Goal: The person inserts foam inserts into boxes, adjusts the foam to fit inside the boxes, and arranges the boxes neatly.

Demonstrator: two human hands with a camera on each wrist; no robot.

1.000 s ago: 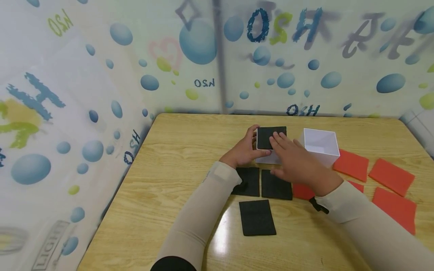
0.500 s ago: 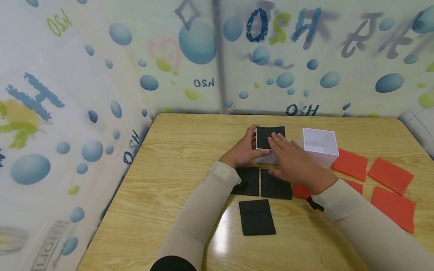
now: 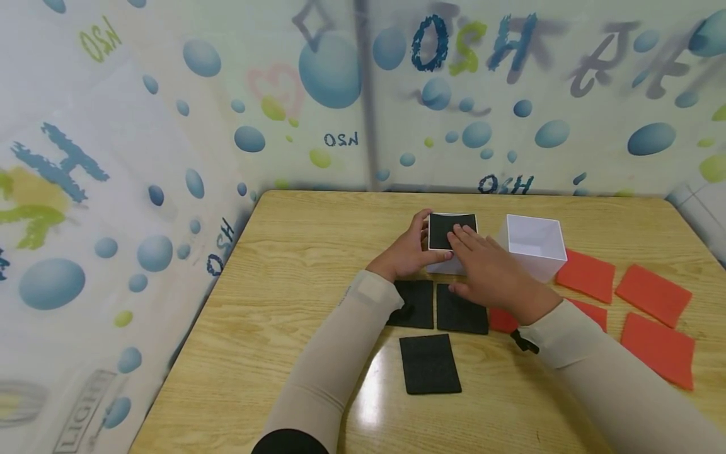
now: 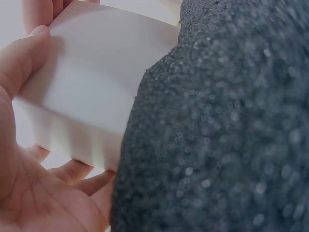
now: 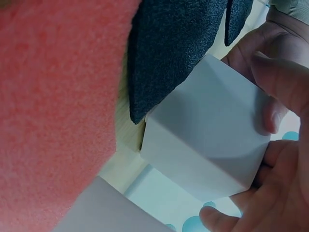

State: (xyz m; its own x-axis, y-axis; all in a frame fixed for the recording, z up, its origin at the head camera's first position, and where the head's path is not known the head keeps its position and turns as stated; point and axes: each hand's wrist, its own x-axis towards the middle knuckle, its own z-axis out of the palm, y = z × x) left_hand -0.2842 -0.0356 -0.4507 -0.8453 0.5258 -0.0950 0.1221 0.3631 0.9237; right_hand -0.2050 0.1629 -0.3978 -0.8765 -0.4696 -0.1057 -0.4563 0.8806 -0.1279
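From where I stand, the person's left hand (image 3: pixel 404 255) grasps a small white square box with smooth sides (image 3: pixel 443 267), thumb along the near wall and fingers round the left and under side. The right hand (image 3: pixel 488 268) clasps nothing: its fingers lie straight on a thin black square of foam-like material (image 3: pixel 441 229), pressing it at the mouth of that box. A second ago this square lay over the far rim; now the white edge shows beyond it, the square has sunk a little, and its far side bows downward. The right hand has shifted only slightly with it, while the left hand keeps its grip in the same place. Just to the right stands a second white box, open-topped (image 3: pixel 539 261), unmoved. On the wood-grain table (image 3: pixel 255 315), three flat black foam squares (image 3: pixel 431 364) lie nearer the person, two side by side and one below, and several red foam rectangles (image 3: pixel 654 296) lie to the right, some partly hidden by the right arm; all these are where they were.
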